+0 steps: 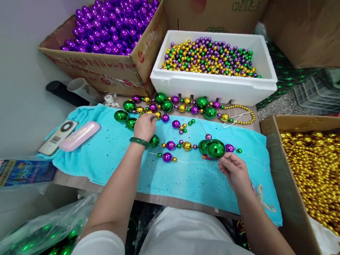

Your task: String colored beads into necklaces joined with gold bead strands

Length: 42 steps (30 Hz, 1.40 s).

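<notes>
Lg green ball (216, 149) is over the R part of the blue towel (169, 179), overlapping a 2nd green ball (202, 146) just to its L. Sm purple bead (208, 137) sits right above the 2, w/ a thin line running up from it. R hand (234, 169) pinches lg green ball at its lower R edge, thumb & fingertips together; purple ball (229, 148) is just beside.

To the L, on the towel: 2 short bead rows (171, 145), mixed purple, gold, green. Loose bead cluster (176, 124) above those.

L hand (143, 127), green bangle (139, 142) on wrist, is at the long bead strands (167, 105) along the towel's back edge; fingers curled, can't tell if pinching a bead. Gold bead loop (251, 113) at strands' R end.

Farther out: white foam box (214, 87) of mixed beads behind strands; carton (92, 69) of purple balls back L, mug (78, 86) near it. Pink case (80, 136) on towel's L end. R side: open carton w/ gold beads (322, 177). Lower L: plastic bag (61, 218) over green balls.
</notes>
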{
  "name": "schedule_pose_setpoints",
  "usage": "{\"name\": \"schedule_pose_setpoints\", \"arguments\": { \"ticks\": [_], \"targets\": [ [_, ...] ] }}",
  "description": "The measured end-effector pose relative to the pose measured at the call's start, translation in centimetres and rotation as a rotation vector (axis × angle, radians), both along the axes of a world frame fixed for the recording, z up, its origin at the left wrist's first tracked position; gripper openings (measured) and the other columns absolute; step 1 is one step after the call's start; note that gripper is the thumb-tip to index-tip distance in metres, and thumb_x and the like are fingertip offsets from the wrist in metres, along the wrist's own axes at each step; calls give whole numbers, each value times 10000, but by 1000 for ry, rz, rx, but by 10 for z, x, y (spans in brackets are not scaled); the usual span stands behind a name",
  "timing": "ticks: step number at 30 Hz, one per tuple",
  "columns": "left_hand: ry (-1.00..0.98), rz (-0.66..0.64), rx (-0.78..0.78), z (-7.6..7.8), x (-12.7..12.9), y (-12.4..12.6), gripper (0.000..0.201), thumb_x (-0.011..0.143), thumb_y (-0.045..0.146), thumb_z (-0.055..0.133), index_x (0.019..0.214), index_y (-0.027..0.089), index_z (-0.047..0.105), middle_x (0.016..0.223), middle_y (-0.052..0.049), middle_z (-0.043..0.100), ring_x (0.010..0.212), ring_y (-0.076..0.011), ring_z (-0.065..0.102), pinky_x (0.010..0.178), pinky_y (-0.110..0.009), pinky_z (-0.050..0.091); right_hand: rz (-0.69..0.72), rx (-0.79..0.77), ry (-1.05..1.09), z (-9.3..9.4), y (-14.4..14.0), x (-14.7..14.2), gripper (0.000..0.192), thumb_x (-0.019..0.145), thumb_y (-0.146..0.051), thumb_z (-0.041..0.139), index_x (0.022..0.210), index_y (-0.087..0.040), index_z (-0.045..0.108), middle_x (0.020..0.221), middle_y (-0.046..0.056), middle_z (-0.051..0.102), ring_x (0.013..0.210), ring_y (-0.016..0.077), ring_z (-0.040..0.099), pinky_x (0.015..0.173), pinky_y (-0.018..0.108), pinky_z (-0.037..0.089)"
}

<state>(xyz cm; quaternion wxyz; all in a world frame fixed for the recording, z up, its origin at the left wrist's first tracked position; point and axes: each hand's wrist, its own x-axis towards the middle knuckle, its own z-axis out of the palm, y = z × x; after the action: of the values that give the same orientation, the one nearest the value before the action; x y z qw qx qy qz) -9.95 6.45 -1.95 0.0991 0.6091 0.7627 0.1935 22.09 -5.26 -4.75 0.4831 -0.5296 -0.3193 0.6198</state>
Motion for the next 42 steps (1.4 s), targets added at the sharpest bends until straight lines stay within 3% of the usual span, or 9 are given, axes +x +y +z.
{"name": "schedule_pose_setpoints", "arguments": {
  "ticks": [4,6,10,18,22,25,28,31,42],
  "targets": [
    [51,188,4,-5,-18,21,304,841,192,484,1061,145,688,1077,-129,687,1030,-273,616,922,-385,459,2,18,-2,0,1,4,250,672,-336,762,719,-177,574,542,-28,568,453,71,460,406,181,304],
    [98,89,-24,-6,-19,30,336,853,191,465,1121,143,660,1132,-133,660,1078,-268,592,950,-381,446,16,25,-16,-1,2,5,239,688,-334,756,719,-177,579,550,-26,567,469,74,469,420,183,318],
    [180,-282,-165,-12,1,41,387,826,174,510,1198,191,614,1204,-119,584,1155,-269,540,1007,-377,407,44,36,-36,-4,3,5,244,704,-357,749,731,-176,588,554,-23,568,471,77,464,423,189,320],
    [88,-243,-256,-16,9,33,442,757,14,504,1141,196,625,1158,-131,546,1027,-277,615,899,-410,479,67,41,-46,-8,1,3,258,706,-379,749,733,-183,584,549,-26,567,469,77,465,424,186,323],
    [-395,-125,-167,3,11,9,309,810,169,581,1119,174,590,1118,-112,594,925,-199,641,823,-339,524,75,32,-46,-7,-1,0,263,703,-387,745,725,-181,584,549,-24,569,462,76,461,419,186,317],
    [-1124,23,-190,25,21,-15,288,857,401,545,981,147,597,882,-84,658,662,-127,631,596,-246,534,98,31,-37,-5,-2,-4,272,697,-397,744,719,-180,583,540,-23,567,459,79,465,422,188,321],
    [-1714,156,-260,44,33,-34,273,874,385,514,834,128,596,747,-77,661,557,-94,599,491,-181,490,118,29,-41,-2,-3,-10,277,688,-404,746,719,-181,584,539,-22,568,456,83,467,421,191,321],
    [-1852,215,-268,54,43,-45,254,896,337,482,812,126,597,720,-79,666,541,-94,607,480,-173,495,140,27,-42,0,-7,-15,275,682,-405,744,718,-185,583,540,-23,565,456,86,464,420,194,321],
    [-1880,207,-228,58,51,-59,195,889,273,487,863,129,615,780,-86,683,594,-98,624,528,-176,516,201,43,-48,4,-13,-21,275,679,-403,736,709,-178,581,529,-28,556,439,73,441,410,185,298]
  ]
}}
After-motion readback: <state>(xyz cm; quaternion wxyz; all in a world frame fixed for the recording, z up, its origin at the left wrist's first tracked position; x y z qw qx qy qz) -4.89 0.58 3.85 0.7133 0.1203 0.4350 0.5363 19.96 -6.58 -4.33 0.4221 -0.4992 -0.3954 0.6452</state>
